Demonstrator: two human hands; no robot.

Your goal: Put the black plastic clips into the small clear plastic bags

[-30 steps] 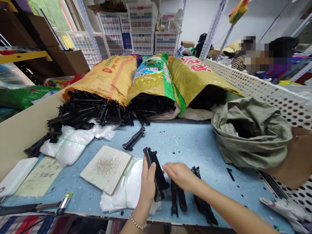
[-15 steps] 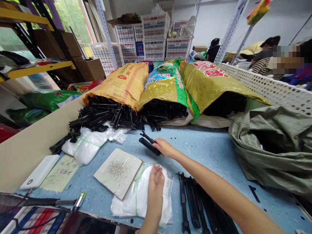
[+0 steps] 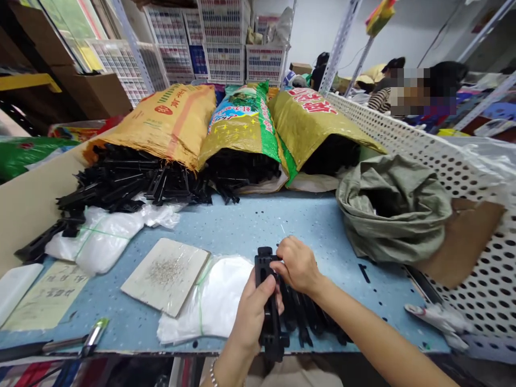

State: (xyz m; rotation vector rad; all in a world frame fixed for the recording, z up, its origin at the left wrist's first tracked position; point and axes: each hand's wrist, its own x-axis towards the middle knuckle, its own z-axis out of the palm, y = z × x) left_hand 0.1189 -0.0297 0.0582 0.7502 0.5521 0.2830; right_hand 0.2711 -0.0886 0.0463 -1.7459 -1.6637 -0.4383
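Note:
My left hand [image 3: 253, 306] is wrapped around a long black plastic part [image 3: 271, 322], which stands nearly upright near the table's front edge. At its upper end, my right hand [image 3: 297, 264] is closed, with the thumb against the part's right edge. The inside of the right fingers is hidden. Several similar long black parts [image 3: 302, 317] lie side by side beneath my right forearm. Just left of my left hand is a bundle of clear plastic bags [image 3: 221, 295] tied with green string. A pale square tile [image 3: 165, 274] with small grains on it overlaps that bundle.
Orange [image 3: 161, 118], green-and-gold [image 3: 242, 129] and olive [image 3: 314, 123] sacks lie at the back, black parts spilling out. A grey-green cloth bag [image 3: 395, 209] stands open at right beside a perforated white panel [image 3: 467, 231]. A hammer [image 3: 91, 338] lies front left. Other people [image 3: 395, 86] sit beyond.
My right hand has drawn the black parts back toward me from the middle of the table. My left hand, open over the bags before, now grips a black part. The view has shifted right.

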